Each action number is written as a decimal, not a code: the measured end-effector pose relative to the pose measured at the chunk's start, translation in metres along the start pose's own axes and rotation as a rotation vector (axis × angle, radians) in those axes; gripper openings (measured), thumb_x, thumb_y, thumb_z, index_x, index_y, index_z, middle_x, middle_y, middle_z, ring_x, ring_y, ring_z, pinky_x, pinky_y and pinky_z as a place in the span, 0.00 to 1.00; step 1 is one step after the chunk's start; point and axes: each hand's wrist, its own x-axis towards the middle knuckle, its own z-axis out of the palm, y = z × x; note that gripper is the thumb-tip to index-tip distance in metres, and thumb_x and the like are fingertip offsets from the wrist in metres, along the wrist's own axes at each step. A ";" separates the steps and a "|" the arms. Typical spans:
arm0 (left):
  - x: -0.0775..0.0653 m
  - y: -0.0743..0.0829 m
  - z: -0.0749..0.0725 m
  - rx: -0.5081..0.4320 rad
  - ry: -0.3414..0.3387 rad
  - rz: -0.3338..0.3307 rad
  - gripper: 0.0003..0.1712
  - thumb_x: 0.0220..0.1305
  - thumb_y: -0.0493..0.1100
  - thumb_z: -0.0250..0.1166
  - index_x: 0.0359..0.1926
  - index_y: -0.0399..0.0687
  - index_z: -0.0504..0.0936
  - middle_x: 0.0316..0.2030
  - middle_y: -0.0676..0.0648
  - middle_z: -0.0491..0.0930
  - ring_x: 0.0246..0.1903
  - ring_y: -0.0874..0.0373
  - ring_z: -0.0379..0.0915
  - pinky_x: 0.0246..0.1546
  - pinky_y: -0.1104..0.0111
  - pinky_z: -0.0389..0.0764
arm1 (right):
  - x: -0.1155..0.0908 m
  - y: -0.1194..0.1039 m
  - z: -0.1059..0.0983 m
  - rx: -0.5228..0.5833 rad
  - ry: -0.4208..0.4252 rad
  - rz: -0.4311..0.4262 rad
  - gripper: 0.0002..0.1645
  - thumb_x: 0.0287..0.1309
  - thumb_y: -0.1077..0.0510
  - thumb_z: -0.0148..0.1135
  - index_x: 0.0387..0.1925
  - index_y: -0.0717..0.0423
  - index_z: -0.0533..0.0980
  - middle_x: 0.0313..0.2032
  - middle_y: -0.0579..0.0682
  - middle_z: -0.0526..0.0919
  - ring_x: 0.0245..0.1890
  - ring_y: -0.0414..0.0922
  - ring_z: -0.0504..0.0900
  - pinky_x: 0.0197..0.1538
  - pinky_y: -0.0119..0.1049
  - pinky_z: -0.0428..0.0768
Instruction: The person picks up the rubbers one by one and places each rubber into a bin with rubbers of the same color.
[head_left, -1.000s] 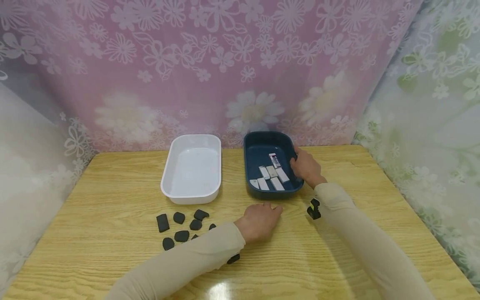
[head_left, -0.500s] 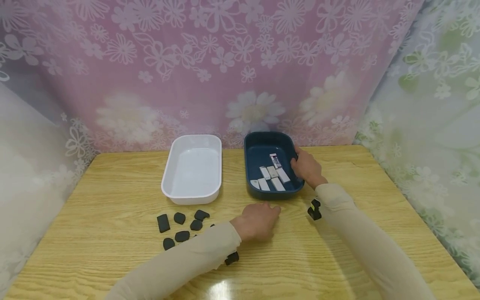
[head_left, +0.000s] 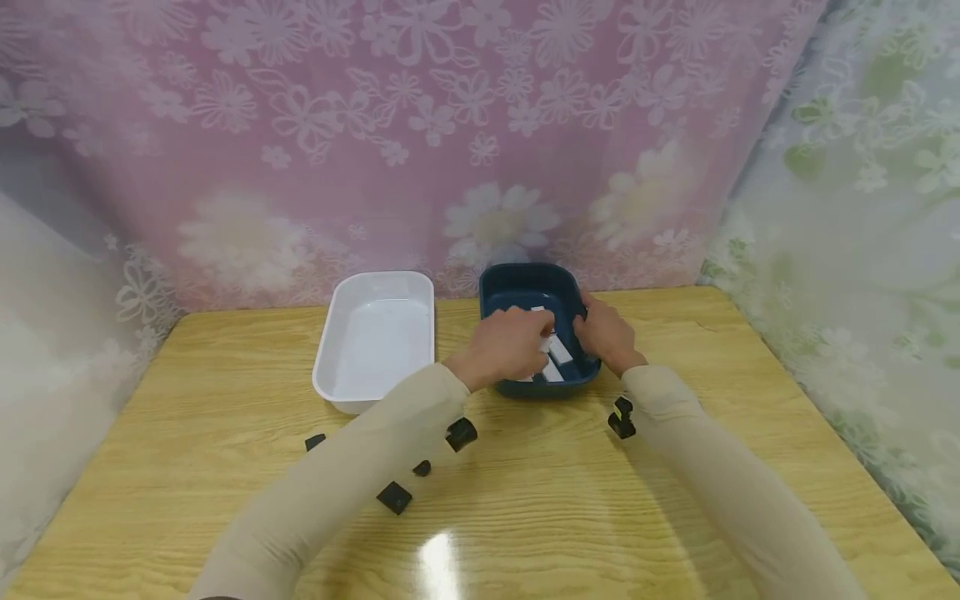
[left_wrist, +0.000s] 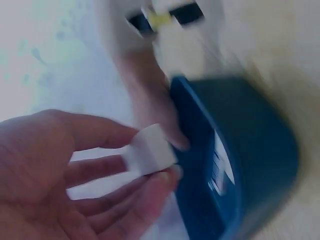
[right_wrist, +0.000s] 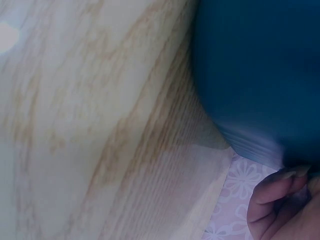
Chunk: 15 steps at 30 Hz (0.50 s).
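white block (left_wrist: 154, 150) in left fingers (left_wrist: 102, 134), illegible print (left_wrist: 218, 170) in tub (left_wrist: 267, 145)

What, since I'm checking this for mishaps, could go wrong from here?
The white block pinched in the left hand might slip free. The left sleeve, over or beside the black pieces, might nudge them. The right hand grips the blue tray by its rim and could shift it.

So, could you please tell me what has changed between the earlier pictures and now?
The left hand has moved forward from the table in front of the blue bin to over it, and now pinches a white block; when it took hold of that, I cannot tell. The right hand still grips the blue bin's side, and the white bin stays beside it.
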 end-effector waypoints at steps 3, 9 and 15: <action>0.019 -0.013 -0.003 -0.005 0.071 -0.034 0.13 0.65 0.42 0.59 0.51 0.50 0.76 0.33 0.51 0.79 0.22 0.57 0.72 0.26 0.67 0.74 | 0.001 0.001 -0.002 -0.007 0.009 0.010 0.35 0.68 0.57 0.44 0.73 0.57 0.51 0.13 0.53 0.70 0.10 0.44 0.64 0.14 0.37 0.62; 0.048 -0.039 0.009 -0.006 0.137 -0.093 0.10 0.64 0.42 0.62 0.46 0.48 0.78 0.37 0.49 0.80 0.28 0.55 0.73 0.33 0.64 0.75 | 0.004 0.001 -0.002 -0.018 0.034 0.032 0.34 0.67 0.56 0.44 0.73 0.57 0.53 0.45 0.65 0.79 0.28 0.53 0.79 0.24 0.45 0.72; 0.062 -0.059 0.030 0.043 0.135 -0.108 0.13 0.61 0.46 0.66 0.45 0.49 0.80 0.38 0.49 0.81 0.34 0.54 0.75 0.38 0.63 0.77 | 0.003 -0.001 0.003 -0.016 0.040 0.041 0.34 0.67 0.56 0.46 0.72 0.57 0.54 0.56 0.66 0.74 0.36 0.56 0.80 0.29 0.49 0.75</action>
